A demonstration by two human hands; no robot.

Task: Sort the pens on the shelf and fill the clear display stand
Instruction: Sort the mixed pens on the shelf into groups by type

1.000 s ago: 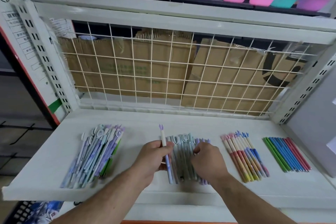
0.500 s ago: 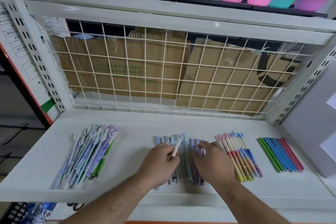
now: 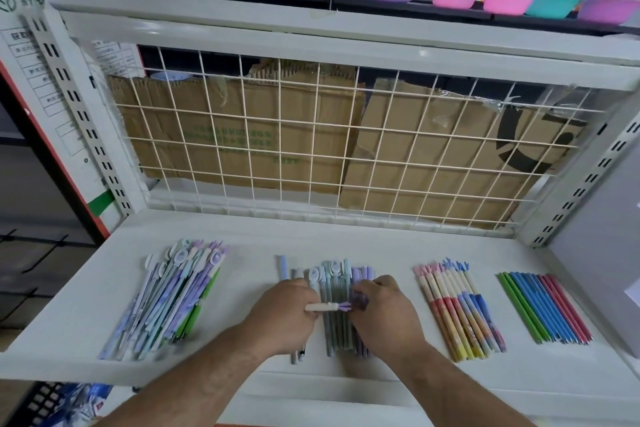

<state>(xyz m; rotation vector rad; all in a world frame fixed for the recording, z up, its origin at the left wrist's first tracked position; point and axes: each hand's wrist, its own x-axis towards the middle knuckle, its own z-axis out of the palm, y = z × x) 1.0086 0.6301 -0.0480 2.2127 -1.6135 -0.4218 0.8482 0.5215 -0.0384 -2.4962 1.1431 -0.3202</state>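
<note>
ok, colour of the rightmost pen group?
Rightmost pen group: green, blue, then pinkish-red, left to right; head view.

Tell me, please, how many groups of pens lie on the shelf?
4: loose pile at left, middle row partly hidden under the left hand and right hand, pink-yellow row right of it, green-blue-red row farthest right.

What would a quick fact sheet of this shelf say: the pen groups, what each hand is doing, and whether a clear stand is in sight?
Shelf: white shelf, wire grid behind
Pen groups: four
Far left: loose pastel pile
Middle: blue-green and purple row, partly under the hands
Next right: pink-yellow-blue row
Far right: green-blue-red row
Left hand: grips cream pen, held crosswise
Right hand: curled at that pen's purple end; hold unclear
Clear stand: not in view
</note>
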